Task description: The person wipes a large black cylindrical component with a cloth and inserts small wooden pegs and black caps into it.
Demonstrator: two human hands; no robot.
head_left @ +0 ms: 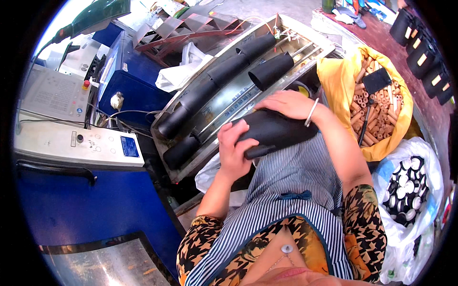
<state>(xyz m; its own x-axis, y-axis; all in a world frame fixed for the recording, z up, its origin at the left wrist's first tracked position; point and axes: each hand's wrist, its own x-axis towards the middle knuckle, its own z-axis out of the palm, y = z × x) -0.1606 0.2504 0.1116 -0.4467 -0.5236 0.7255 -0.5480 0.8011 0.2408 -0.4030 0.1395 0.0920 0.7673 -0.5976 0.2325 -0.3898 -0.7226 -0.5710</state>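
Observation:
Across my lap, in front of the striped apron, lies a smooth black cylinder [281, 131] with a hollow-looking shape; its far side is hidden. My left hand [234, 148] grips its left end, thumb and fingers curled round the edge. Over the top of it my right hand [290, 104] is bent, fingers curving down onto the surface, with a pale bangle on the wrist. Similar black cylinders [193, 98] lie end to end in a long metal trough [167, 164] beyond my hands. Another black cylinder [272, 71] rests apart, nearer the trough's right side.
A yellow sack [329, 69] of brown tubes stands at the right, with a black square-headed tool [377, 81] on top. Below it is a white bag [405, 248] of black and white round caps. Blue machinery [95, 205] fills the left. More black cylinders [424, 59] stand far right.

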